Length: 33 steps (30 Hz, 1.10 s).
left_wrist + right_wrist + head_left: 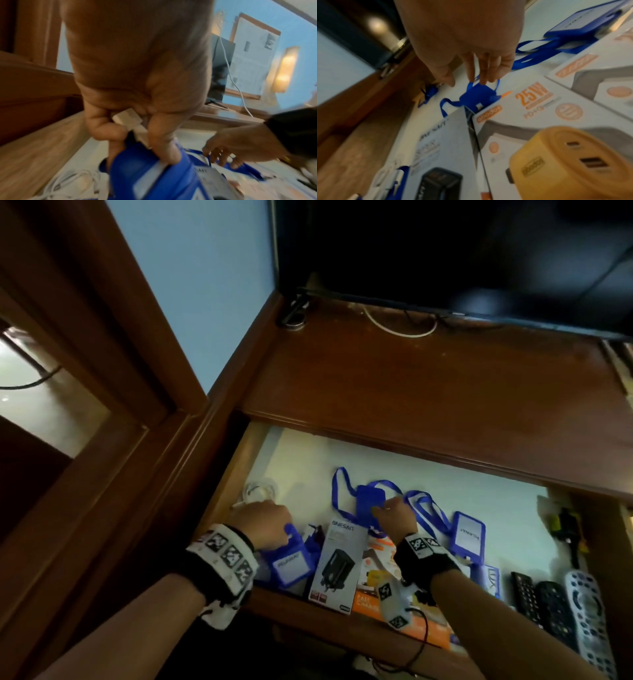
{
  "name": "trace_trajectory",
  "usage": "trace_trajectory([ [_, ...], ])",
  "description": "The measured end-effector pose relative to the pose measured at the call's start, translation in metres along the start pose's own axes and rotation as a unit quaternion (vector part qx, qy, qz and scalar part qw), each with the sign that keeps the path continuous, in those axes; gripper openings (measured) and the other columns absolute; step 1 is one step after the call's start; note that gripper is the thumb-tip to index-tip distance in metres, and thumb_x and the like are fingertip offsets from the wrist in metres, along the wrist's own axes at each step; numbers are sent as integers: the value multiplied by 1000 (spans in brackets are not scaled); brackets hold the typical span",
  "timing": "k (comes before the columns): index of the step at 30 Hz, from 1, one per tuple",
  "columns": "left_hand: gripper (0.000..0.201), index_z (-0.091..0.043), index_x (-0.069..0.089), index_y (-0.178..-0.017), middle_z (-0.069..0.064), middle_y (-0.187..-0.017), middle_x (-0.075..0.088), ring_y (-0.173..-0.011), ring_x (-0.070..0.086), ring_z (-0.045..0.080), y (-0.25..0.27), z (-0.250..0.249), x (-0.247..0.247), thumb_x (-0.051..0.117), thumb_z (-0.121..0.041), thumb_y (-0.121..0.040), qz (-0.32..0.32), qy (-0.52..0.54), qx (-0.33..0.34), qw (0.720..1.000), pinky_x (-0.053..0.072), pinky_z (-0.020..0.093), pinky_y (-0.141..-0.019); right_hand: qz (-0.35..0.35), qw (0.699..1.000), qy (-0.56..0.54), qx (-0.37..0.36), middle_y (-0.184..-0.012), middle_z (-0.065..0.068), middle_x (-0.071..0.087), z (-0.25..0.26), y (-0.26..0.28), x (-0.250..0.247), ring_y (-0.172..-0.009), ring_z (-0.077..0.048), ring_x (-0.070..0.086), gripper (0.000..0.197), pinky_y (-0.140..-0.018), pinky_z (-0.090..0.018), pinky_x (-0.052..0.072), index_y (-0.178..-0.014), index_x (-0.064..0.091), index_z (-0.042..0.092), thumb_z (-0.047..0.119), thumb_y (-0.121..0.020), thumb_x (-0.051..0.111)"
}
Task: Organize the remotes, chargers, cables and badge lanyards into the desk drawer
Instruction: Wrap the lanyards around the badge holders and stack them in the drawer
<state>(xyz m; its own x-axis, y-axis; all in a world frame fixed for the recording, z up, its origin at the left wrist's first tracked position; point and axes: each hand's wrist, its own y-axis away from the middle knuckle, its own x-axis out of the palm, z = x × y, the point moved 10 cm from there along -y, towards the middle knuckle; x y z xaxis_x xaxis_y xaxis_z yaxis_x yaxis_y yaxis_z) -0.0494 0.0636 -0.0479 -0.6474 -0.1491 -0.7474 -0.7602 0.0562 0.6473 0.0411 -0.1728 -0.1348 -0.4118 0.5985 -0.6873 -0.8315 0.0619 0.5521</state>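
The desk drawer [222, 491] stands open with a white liner. My left hand [260, 522] is at its left side, fingers curled round a white plug [127, 119], with the thumb on the top of a blue badge holder [287, 563] [154, 175]. My right hand [380, 508] [471, 82] reaches to the middle of the drawer with straight fingers. Its fingertips touch a second blue badge holder [368, 501] [477, 96] and its lanyard [337, 491]. A third badge holder [467, 537] lies to the right. A coiled white cable [258, 491] sits in the back left corner.
A grey charger box [339, 563] and an orange charger box [376, 597] lie side by side at the drawer front. Several remotes [558, 607] lie at the front right. A TV [445, 251] stands on the desktop [411, 378] above, with a white cable [400, 332] under it.
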Motion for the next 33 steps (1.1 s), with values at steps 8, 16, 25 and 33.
trace_trajectory([
  [8, 21, -6, 66, -98, 13, -108, 64, -100, 62, 31, -14, -40, 29, 45, -8, -94, -29, -132, 17, 991, 38, 34, -71, -31, 989, 57, 132, -137, -17, 42, -31, -23, 37, -126, -37, 40, 105, -104, -51, 34, -141, 31, 9, 64, -62, 73],
  [16, 26, -10, 60, -113, 13, -118, 53, -109, 52, 33, -29, -45, 39, 56, -13, -88, -54, -111, 34, 992, 37, 38, -73, -14, 994, 44, 94, -94, -13, 61, -53, -72, 47, -97, -35, 59, 33, -82, -45, 48, -100, 56, 11, 32, -75, 60],
  [25, 38, -24, 51, -122, -3, -131, 40, -117, 43, 18, -34, -68, -24, 62, -25, -86, -197, 126, 82, 969, 43, 31, -92, -133, 928, -345, -37, -79, -12, 62, -1, 25, -52, -71, -25, 57, 9, -64, -35, 45, -83, 59, 5, 10, -91, 59],
  [33, 75, -32, 34, -141, -4, -154, 20, -142, 18, 20, 6, -152, -116, 70, -18, -78, -362, 117, 264, 886, 26, 37, -111, -149, 934, -239, -221, -72, -1, 59, 67, 97, -136, -58, -7, 53, 13, -52, -18, 40, -82, 55, 17, 13, -94, 57],
])
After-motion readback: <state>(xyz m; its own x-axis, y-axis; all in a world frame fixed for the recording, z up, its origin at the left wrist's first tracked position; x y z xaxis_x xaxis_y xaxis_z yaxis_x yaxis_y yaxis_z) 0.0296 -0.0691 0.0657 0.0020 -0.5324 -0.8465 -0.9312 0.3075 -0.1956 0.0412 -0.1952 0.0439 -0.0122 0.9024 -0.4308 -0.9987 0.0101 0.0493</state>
